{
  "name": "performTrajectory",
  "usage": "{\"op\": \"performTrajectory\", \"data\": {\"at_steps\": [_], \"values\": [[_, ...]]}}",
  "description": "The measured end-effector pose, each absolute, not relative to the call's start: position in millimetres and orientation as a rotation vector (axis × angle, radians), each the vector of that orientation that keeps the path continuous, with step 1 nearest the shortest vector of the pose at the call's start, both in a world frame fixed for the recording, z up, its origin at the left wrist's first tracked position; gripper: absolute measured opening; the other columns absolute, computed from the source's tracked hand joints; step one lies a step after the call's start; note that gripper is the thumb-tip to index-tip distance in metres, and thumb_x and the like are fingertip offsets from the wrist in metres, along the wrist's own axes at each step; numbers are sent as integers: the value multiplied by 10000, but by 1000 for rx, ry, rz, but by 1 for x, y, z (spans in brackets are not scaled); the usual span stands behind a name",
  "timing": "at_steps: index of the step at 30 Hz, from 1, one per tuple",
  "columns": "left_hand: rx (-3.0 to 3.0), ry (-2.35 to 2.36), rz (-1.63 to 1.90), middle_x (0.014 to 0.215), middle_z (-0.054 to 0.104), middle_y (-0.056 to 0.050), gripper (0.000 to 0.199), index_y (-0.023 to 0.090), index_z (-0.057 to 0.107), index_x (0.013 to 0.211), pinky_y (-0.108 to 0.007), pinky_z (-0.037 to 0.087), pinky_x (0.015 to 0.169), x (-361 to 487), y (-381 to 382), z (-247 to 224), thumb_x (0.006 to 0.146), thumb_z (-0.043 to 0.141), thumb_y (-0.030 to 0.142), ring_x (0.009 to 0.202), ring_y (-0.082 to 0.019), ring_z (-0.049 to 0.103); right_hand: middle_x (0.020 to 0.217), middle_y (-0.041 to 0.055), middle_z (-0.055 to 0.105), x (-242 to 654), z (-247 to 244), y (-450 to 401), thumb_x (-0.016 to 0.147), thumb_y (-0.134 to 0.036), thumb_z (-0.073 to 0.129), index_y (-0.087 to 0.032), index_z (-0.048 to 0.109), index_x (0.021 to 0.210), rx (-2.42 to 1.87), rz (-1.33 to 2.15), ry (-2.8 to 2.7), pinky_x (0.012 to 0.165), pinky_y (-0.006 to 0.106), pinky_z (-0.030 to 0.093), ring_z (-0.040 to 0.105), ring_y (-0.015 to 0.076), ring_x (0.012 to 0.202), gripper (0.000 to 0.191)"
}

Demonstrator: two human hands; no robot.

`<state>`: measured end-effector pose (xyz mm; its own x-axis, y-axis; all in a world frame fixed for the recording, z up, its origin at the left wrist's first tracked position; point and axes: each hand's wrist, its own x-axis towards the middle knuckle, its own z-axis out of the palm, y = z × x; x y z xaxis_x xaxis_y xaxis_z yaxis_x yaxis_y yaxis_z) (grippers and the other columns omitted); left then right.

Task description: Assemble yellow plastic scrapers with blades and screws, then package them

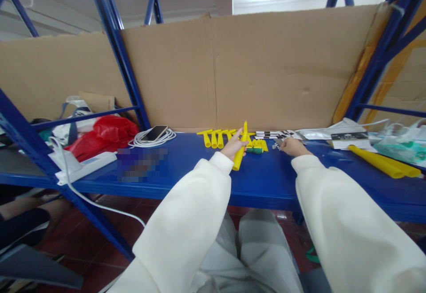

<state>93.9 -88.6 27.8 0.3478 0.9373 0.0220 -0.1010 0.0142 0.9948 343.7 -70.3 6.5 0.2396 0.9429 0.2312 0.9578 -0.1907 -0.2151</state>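
Cardboard (266, 67) stands behind a blue worktop (186, 169) framed by blue metal posts. The left hand (234, 146) is closed around a yellow cone (240, 151), its narrow tip pointing up and its wide end low, over the worktop. The right hand (292, 146) is at some small metal parts (276, 145), fingers bent and close together; whether they grip one is too small to tell. Between the hands lie a green-handled tool (254, 150) and short yellow pieces (260, 144). More yellow tubes (214, 140) stand in a row left of the left hand, near the cardboard. Farther left are a phone (155, 133) on a coiled white cable (136, 141), a power strip (89, 166) and a red bag (106, 135). Two long yellow cones (382, 162) lie at the right, near plastic packaging (402, 144).
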Motion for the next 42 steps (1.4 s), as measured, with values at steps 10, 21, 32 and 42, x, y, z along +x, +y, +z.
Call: {"op": "performTrajectory", "data": {"at_steps": [10, 21, 32, 42], "values": [[1217, 832, 969, 878, 612, -4, 886, 335, 219, 1579, -162, 388, 466, 92, -92, 31, 811, 525, 15, 479, -41, 462, 862, 128, 764, 336, 9, -73, 757, -104, 592, -188, 759, 739, -2230, -78, -1763, 784, 295, 528, 727, 248, 894, 188], [1214, 816, 941, 954, 639, -21, 900, 359, 208, 1579, -167, 392, 473, 92, -92, 32, 812, 536, 23, 479, -39, 462, 840, 127, 762, 336, 8, -73, 781, -151, 614, -191, 763, 744, -2251, -112, -1801, 764, 285, 525, 730, 244, 890, 159], [1210, 819, 936, 977, 649, -35, 890, 349, 204, 1585, -171, 394, 478, 91, -93, 32, 828, 542, 22, 484, -40, 463, 804, 112, 756, 331, 12, -77, 787, -169, 635, -190, 768, 769, -2240, -88, -1815, 757, 287, 529, 729, 238, 858, 135], [1187, 813, 936, 937, 646, -24, 874, 347, 194, 1588, -163, 388, 461, 92, -94, 33, 860, 523, -6, 477, -42, 462, 878, 112, 766, 331, 9, -76, 824, -149, 584, -173, 785, 906, -2232, -179, -1898, 795, 265, 523, 727, 223, 931, 218]]}}
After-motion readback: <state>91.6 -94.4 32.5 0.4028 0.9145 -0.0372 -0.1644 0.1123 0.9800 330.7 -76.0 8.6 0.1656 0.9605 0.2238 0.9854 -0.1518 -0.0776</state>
